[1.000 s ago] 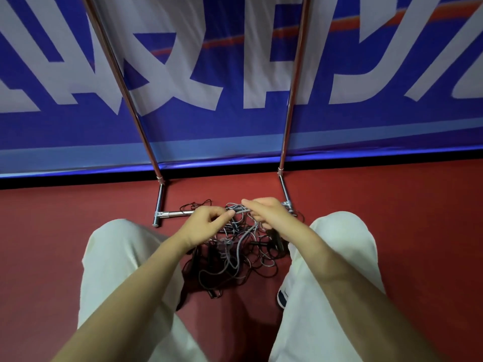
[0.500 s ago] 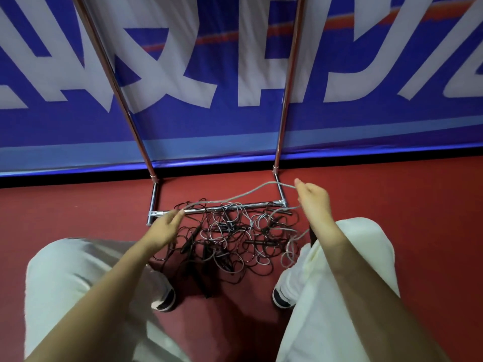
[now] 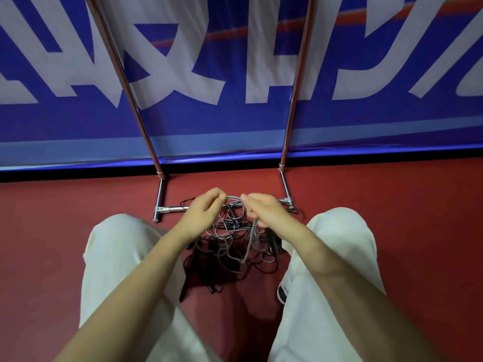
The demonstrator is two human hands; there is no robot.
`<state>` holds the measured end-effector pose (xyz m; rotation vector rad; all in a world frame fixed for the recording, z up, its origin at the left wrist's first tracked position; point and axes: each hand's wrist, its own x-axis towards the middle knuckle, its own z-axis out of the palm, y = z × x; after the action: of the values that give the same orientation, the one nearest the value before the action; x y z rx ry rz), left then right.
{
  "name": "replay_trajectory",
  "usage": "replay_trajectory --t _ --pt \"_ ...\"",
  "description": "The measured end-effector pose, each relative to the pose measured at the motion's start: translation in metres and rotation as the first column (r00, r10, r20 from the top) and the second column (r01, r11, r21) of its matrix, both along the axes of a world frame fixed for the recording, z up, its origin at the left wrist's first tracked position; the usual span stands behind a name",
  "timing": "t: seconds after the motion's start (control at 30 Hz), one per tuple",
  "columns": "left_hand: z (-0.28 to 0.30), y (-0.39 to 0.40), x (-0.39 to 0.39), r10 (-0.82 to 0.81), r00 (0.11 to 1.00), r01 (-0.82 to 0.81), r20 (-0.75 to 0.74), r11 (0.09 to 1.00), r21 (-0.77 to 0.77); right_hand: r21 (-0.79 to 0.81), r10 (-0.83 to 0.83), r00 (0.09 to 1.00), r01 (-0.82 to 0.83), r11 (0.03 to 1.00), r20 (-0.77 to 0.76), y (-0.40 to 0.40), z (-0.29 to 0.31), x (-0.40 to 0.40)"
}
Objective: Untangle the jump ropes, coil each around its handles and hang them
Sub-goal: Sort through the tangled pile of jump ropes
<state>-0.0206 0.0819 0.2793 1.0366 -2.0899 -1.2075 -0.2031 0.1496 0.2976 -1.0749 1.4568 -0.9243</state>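
Observation:
A tangle of grey and black jump ropes (image 3: 230, 246) lies on the red floor between my knees. My left hand (image 3: 201, 212) pinches a grey rope (image 3: 234, 197) at its fingertips. My right hand (image 3: 264, 209) grips the same grey rope a short way to the right, and strands hang down from it into the pile. A black handle (image 3: 273, 242) hangs just below my right wrist. The two hands are close together above the pile, in front of the rack's lower bar.
A chrome rack stands behind the pile: a lower crossbar (image 3: 170, 209) on the floor and two upright poles (image 3: 130, 95) (image 3: 295, 82). A blue banner (image 3: 235, 126) with white letters covers the wall. My white-trousered knees (image 3: 125, 246) (image 3: 339, 236) flank the ropes.
Half a second ago my hands were spread wide with the grey rope stretched between them. They have come back together over the pile, holding a short span of it.

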Motion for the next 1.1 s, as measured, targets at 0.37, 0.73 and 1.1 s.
replay_trajectory --t 0.37,0.73,1.1 --pt "-0.073 -0.041 0.096 0.102 0.788 -0.128 0.607 0.992 0.0 0.207 -0.851 0.356 0.866 0.456 0.385 0.006 0.006 -0.101" --pt "0.058 -0.008 0.023 0.057 0.998 -0.054 0.035 0.995 -0.089 -0.076 -0.355 0.824 0.36 0.93 -0.443 0.012 -0.009 -0.056" --pt "0.047 -0.008 -0.018 -0.104 0.975 0.122 0.197 0.989 -0.078 -0.076 -0.072 0.984 0.085 0.994 0.163 0.001 0.01 -0.024"
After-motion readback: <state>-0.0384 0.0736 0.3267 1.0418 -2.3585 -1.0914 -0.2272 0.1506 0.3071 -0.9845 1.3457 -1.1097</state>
